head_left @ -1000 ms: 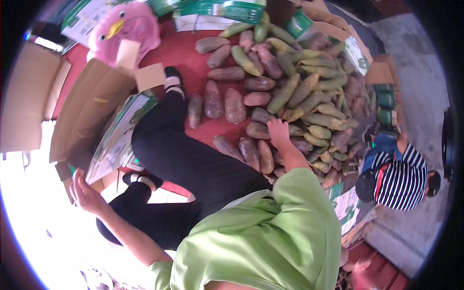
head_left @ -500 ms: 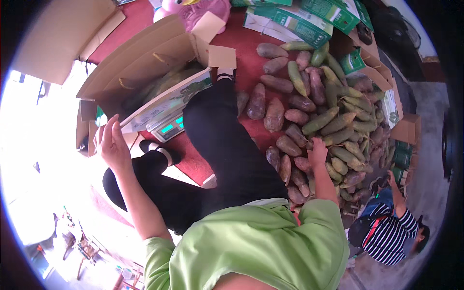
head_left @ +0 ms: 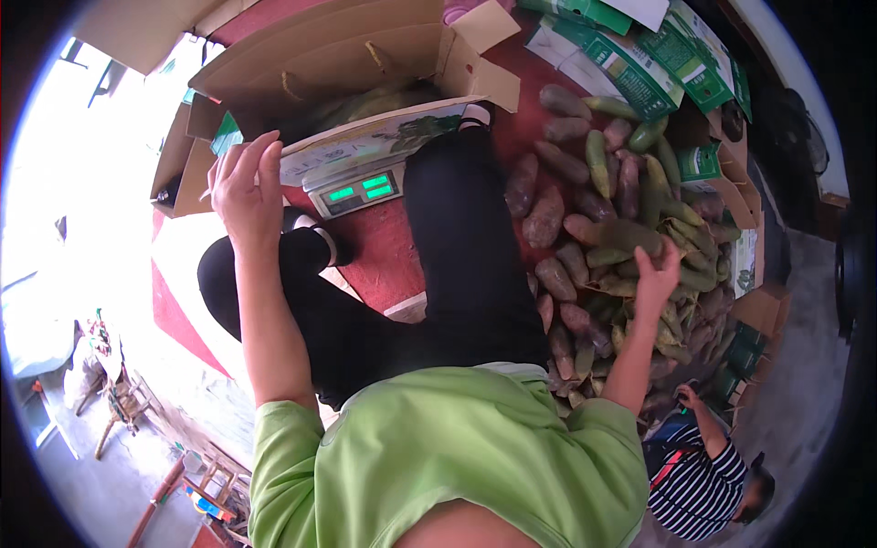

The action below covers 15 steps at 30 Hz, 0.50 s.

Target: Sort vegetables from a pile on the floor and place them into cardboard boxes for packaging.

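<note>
My left hand is closed at the near left corner of an open cardboard box, its fingers on the edge of the printed front flap. Greenish vegetables lie inside the box, mostly in shadow. My right hand has its fingers and thumb around the green end of a long radish with a pinkish-brown tip. This radish is over a large heap of green and reddish-brown radishes on my right. Just below the flap, a scale shows a lit green display.
My black-trousered legs stretch between the box and the heap, over a red mat. Flattened green-and-white cartons lie beyond the heap. At the lower right, another person in a striped shirt sits near more boxes. A wooden stool stands at lower left.
My right hand has moved farther away from me across the heap and now has a radish in it. My left hand stays at the box flap. The whole view has shifted.
</note>
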### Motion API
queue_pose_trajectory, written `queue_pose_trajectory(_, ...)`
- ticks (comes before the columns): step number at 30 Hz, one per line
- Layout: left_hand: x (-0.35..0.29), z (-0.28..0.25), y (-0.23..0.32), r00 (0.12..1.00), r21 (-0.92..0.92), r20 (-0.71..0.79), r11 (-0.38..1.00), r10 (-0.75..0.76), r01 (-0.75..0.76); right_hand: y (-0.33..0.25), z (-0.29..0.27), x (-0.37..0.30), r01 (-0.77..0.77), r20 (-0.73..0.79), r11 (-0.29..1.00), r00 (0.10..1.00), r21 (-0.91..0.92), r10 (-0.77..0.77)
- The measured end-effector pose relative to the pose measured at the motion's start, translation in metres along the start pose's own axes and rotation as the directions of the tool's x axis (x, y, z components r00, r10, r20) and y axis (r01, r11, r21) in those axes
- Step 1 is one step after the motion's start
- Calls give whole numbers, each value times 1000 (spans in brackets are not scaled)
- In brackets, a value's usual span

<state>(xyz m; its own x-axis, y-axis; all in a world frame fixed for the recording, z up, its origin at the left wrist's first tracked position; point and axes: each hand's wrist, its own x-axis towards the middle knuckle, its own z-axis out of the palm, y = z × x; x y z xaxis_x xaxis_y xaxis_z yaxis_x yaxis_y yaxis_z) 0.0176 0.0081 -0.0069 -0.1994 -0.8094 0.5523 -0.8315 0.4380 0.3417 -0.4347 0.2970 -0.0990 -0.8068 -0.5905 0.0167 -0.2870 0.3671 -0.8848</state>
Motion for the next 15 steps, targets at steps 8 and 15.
queue_pose_trajectory(8, 3, -4, 3, 998, -52, 39, 997, 58, -56, -232, 38, 30, 582, -50, 740, 796, 338, -603)
queue_pose_trajectory(15, 4, -5, 1, 999, -85, 28, 995, 47, -44, -325, 159, 39, 527, 249, 652, 641, 545, -726)
